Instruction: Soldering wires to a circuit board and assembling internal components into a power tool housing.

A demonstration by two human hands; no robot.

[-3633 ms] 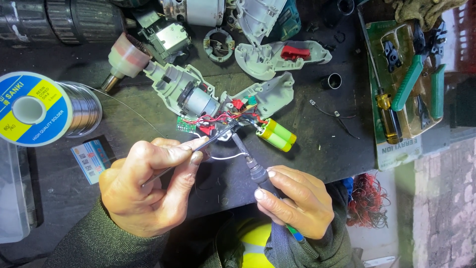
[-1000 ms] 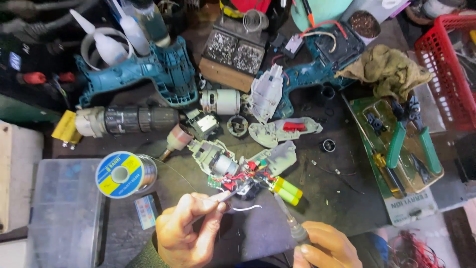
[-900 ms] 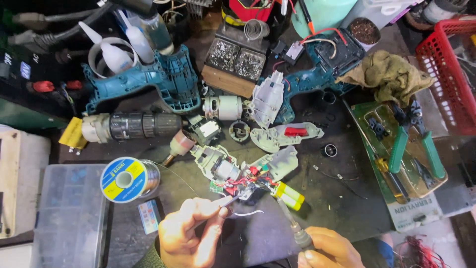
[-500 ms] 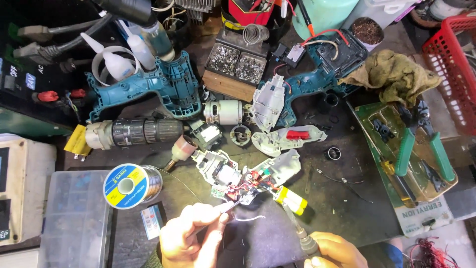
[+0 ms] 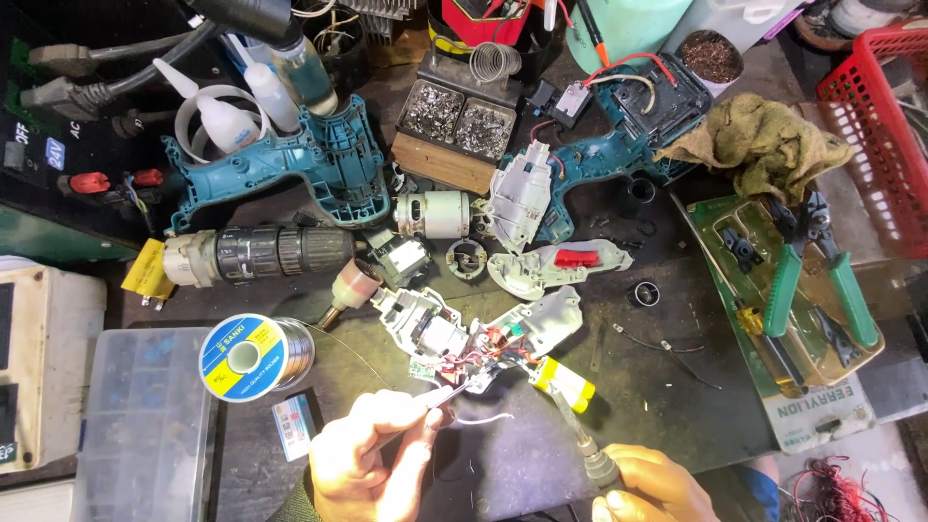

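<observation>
My left hand (image 5: 372, 462) pinches metal tweezers (image 5: 447, 394) whose tips reach the red and black wires of an opened small power tool (image 5: 464, 338) lying on the dark bench. My right hand (image 5: 655, 488), partly cut off at the bottom edge, grips a soldering iron (image 5: 577, 433) whose tip points up toward the same wiring, close to a yellow capacitor-like part (image 5: 565, 383). A loose white wire (image 5: 483, 420) lies just below the tweezers.
A solder spool (image 5: 253, 356) sits left of the tool. Behind lie teal drill housings (image 5: 309, 164), a drill gearbox with chuck (image 5: 256, 254), a motor (image 5: 432, 214) and a tray of screws (image 5: 454, 116). Green-handled pliers (image 5: 802, 280) rest on a packet at right; a red basket (image 5: 884, 116) stands at far right.
The view has pulled back and up, showing more of the cluttered bench. My hands stay at the tool's wiring with tweezers and soldering iron, now lower in the picture.
</observation>
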